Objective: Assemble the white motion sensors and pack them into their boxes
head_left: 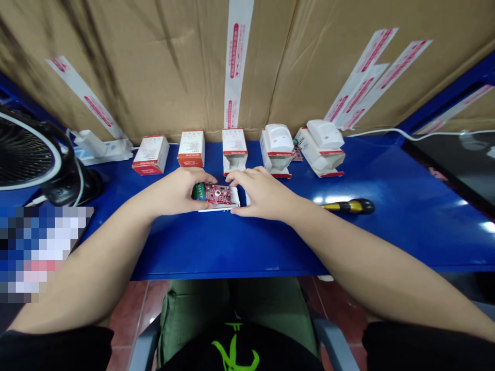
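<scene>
A red circuit board [221, 194] with a green cylindrical battery [199, 191] at its left end lies in a white plastic housing [235, 197], low over the blue table. My left hand [176, 191] grips the left end, thumb at the near edge and fingers at the far edge. Around the right end of the housing curves my right hand [266, 195], its fingertips at the far and near edges. A white piece shows partly under my right palm; the hand hides the rest of it.
Several white and red boxes [191, 148] line the back of the blue table [232, 247]. White detector covers [279, 137] rest on two right-hand boxes, with another red board between them. A yellow and black screwdriver [350, 206] lies right. A black fan [27, 154] stands left.
</scene>
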`<action>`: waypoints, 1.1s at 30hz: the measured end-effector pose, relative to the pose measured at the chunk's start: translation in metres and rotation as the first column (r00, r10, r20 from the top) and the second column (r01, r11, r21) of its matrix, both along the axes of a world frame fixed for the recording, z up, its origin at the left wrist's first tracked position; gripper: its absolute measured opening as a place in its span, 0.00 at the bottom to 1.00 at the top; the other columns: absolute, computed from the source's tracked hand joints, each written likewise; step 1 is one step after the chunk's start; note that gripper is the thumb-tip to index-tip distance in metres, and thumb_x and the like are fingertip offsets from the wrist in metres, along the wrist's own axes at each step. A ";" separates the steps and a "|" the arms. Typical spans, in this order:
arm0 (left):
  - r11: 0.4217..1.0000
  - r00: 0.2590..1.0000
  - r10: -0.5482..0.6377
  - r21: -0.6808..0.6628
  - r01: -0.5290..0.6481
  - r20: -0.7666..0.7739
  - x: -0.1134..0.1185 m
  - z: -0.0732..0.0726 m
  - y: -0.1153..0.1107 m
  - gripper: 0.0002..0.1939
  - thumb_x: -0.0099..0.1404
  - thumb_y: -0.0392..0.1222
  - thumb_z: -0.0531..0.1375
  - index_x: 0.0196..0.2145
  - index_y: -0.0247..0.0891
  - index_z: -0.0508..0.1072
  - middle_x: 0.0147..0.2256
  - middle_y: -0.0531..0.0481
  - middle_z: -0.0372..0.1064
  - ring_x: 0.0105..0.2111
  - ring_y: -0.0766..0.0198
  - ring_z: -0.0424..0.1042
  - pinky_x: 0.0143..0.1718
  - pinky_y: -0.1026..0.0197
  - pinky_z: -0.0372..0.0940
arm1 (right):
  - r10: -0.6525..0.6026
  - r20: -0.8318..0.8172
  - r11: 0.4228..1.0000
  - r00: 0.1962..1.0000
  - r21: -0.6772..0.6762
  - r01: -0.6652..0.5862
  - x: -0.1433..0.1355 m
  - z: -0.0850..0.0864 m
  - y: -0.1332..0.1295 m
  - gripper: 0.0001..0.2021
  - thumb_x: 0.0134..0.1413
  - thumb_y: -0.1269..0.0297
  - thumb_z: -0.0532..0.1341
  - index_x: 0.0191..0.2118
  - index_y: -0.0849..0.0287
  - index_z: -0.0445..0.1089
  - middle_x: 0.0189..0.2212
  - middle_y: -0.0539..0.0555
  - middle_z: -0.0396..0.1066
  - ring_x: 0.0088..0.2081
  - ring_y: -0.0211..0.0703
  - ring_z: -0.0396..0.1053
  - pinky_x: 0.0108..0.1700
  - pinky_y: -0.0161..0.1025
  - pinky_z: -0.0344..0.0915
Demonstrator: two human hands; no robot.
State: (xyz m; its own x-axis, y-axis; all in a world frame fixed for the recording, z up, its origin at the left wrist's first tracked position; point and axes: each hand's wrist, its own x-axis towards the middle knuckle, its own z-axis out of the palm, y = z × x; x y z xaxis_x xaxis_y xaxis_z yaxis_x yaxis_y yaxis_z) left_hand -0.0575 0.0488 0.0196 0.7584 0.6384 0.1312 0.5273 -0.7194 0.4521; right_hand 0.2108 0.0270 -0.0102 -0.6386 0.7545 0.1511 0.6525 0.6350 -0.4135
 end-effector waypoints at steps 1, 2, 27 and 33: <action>1.000 1.000 -0.007 -0.006 0.007 0.010 0.000 -0.001 0.000 0.22 0.63 0.46 0.69 0.54 0.38 0.81 0.47 0.43 0.84 0.44 0.52 0.83 0.48 0.52 0.75 | 0.000 0.000 1.000 1.000 0.002 0.000 0.000 0.000 0.000 0.30 0.52 0.60 0.75 0.59 0.56 0.69 0.57 0.63 0.80 0.61 0.66 0.75 0.62 0.57 0.62; 1.000 1.000 -0.014 -0.012 0.014 0.021 0.000 -0.001 0.000 0.22 0.63 0.45 0.69 0.54 0.39 0.81 0.47 0.43 0.84 0.44 0.53 0.83 0.48 0.52 0.75 | 0.000 -0.002 1.000 1.000 0.003 0.000 0.000 -0.001 0.000 0.29 0.52 0.60 0.75 0.59 0.56 0.69 0.57 0.63 0.80 0.61 0.66 0.75 0.62 0.58 0.62; 1.000 0.999 0.013 -0.004 -0.014 -0.044 -0.001 0.005 -0.003 0.22 0.63 0.45 0.70 0.54 0.36 0.81 0.48 0.42 0.83 0.45 0.52 0.82 0.51 0.52 0.75 | -0.037 0.038 0.998 0.999 -0.042 0.038 -0.003 0.004 -0.002 0.30 0.53 0.61 0.78 0.59 0.57 0.70 0.57 0.63 0.80 0.61 0.66 0.76 0.62 0.56 0.61; 1.000 0.999 0.008 -0.006 -0.008 -0.053 0.002 0.003 -0.003 0.23 0.63 0.43 0.71 0.55 0.36 0.80 0.49 0.42 0.83 0.45 0.53 0.82 0.53 0.53 0.75 | -0.045 0.039 0.997 0.998 -0.053 0.047 -0.003 0.007 -0.002 0.29 0.53 0.61 0.77 0.58 0.57 0.71 0.57 0.62 0.81 0.60 0.65 0.76 0.62 0.55 0.60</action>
